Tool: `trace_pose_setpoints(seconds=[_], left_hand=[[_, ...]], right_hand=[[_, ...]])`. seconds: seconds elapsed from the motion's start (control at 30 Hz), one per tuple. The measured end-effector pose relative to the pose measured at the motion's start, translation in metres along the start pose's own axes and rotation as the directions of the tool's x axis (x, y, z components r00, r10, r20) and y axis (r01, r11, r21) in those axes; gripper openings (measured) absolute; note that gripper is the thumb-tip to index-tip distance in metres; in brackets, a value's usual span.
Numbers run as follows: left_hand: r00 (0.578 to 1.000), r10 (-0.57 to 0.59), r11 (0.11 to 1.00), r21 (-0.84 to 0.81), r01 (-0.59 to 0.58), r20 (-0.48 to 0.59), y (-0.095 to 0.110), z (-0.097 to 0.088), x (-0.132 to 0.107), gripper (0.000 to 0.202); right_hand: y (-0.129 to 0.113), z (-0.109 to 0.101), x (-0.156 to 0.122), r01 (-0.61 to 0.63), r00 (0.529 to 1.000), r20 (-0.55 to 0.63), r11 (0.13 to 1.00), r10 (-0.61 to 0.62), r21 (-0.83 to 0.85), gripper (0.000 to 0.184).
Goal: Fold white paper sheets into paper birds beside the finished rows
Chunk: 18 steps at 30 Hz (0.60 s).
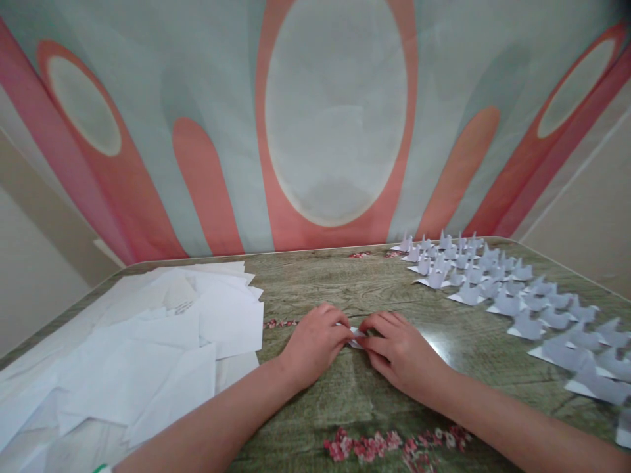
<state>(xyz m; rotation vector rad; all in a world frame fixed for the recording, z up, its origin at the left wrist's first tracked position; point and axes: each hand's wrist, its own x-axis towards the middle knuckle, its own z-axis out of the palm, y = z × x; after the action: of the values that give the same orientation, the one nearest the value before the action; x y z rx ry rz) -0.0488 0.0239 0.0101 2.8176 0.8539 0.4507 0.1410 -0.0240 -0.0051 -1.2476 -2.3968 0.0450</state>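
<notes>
A small piece of folded white paper (355, 337) lies between my two hands, low over the middle of the table. My left hand (318, 341) pinches its left side, fingers curled and pressed together. From the right, my right hand (399, 348) grips the other side between thumb and fingers. Most of the paper is covered by my fingertips, so its exact folded shape cannot be made out. Both wrists rest close to the tabletop.
Loose white paper sheets (162, 355) are heaped on the left of the wood-grain table (305, 282). Several rows of folded white paper birds (466, 292) stand along the right side. Pink flowers (365, 445) are printed on the tabletop. A patterned wall covering (335, 118) rises behind.
</notes>
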Motion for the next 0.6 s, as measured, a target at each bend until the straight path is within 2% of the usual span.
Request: trace_pose_setpoints(seconds=[0.13, 0.27, 0.4, 0.6], left_hand=[[0.995, 0.073, 0.966, 0.245, -0.088, 0.071, 0.012, -0.003, -0.003, 0.014], [0.987, 0.061, 0.903, 0.412, -0.118, 0.148, 0.028, -0.005, -0.007, 0.013], [0.987, 0.016, 0.871, 0.483, -0.093, 0.16, 0.04, -0.004, -0.012, 0.018], [0.987, -0.027, 0.864, 0.501, -0.057, 0.158, 0.047, 0.0, -0.015, 0.027]], right_hand=[[-0.005, -0.004, 0.001, 0.036, 0.998, 0.046, 0.996, -0.033, -0.083, 0.018], [-0.01, -0.006, 0.001, 0.032, 0.996, 0.083, 0.988, -0.019, -0.151, 0.014], [-0.01, -0.006, 0.001, 0.024, 0.996, 0.093, 0.986, -0.008, -0.166, 0.014], [-0.01, -0.004, 0.001, 0.011, 0.997, 0.079, 0.991, 0.0, -0.136, 0.017]])
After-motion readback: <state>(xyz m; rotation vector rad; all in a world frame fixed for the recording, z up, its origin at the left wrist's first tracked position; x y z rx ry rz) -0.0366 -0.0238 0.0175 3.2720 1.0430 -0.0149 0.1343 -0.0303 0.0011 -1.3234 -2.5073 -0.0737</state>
